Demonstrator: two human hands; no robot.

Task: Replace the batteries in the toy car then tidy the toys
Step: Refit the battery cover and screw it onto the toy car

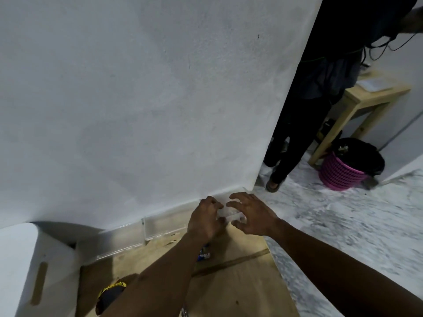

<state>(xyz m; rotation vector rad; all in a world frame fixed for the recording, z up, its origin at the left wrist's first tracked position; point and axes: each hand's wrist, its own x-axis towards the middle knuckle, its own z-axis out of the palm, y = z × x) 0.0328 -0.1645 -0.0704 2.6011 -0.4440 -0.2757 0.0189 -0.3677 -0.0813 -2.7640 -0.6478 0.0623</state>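
Only the head view to go on, and it's pretty blurry.

Both arms are stretched out to a clear plastic box (164, 225) that sits against the foot of the white wall (137, 99). The left hand (206, 219) has its fingers curled onto the right end of the box, so I'd call that a proper grasp. The right hand (250, 215) is right beside it with fingers splayed and bent over the same end. I honestly can't tell whether it's got hold of anything or is just hovering.

The yellow-and-black thing at the bottom, half hidden under the left forearm, is probably the toy car (112, 290). It's lying on the cardboard sheet (240, 282), well back from the hands. A couple of small blue-and-silver bits that look like batteries (204, 256) are on the cardboard too, just under the left wrist.

My guess is this is the tidying part, or at least fetching the storage box, since nobody's touching the car. Next up, the right hand needs a firm hold so the box can come away from the wall towards the toys.

Off to the right there's another person (309, 110) standing and a pink basket (341, 172).
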